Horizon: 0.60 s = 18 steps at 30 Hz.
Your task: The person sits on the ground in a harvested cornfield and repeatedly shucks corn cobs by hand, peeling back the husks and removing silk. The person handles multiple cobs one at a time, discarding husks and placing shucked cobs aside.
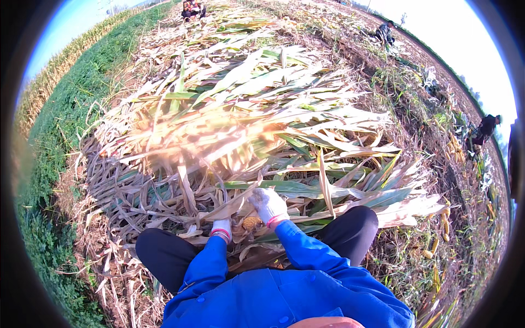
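Note:
Both my hands wear white knit gloves with pink cuffs and reach down between my knees into cut corn stalks (295,188). My left hand (222,226) is partly covered by a broad dry corn leaf (229,207), so its fingers are hidden. My right hand (268,204) sits higher and to the right, fingers curled at the right end of that leaf. What its fingertips hold is not clear. An orange-yellow ear of corn (251,222) shows between my two hands, its lower part among dry husks.
Cut stalks with dry and green leaves spread far ahead. Green plants (61,115) line the left side. Picked ears (446,223) lie on the ground at right. Other people are in the field: one far ahead (192,9), others at right (384,33), (486,129).

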### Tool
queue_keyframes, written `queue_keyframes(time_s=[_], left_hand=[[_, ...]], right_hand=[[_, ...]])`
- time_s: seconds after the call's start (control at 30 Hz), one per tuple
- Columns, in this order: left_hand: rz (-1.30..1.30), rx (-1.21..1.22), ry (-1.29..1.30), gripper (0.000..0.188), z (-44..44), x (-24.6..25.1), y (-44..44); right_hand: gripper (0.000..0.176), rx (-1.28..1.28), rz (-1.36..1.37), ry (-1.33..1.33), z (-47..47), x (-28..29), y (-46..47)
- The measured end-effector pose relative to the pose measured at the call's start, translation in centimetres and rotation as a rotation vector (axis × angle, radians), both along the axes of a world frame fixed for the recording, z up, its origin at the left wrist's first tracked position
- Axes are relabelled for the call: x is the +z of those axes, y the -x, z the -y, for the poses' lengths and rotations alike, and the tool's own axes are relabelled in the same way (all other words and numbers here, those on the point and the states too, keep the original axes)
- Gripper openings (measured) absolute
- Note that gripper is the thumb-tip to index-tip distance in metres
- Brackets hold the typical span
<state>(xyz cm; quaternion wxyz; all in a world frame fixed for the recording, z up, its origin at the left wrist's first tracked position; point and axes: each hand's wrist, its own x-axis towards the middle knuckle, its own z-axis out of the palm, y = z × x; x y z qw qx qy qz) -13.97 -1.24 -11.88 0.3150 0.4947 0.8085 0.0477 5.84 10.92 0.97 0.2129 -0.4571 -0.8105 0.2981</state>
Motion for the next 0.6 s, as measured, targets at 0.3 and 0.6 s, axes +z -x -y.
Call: queue_keyframes(time_s=[0.3, 0.6], left_hand=[[-0.237, -0.089, -0.112, 0.038, 0.4, -1.7, 0.1], [-0.214, -0.290, 0.010, 0.041, -0.4, 4.9, -1.7]], right_hand=[[0.033, 0.235, 0.619, 0.218, 5.8, 0.0, 1.8], [0.053, 0.211, 0.712, 0.399, 4.5, 0.8, -0.2]])
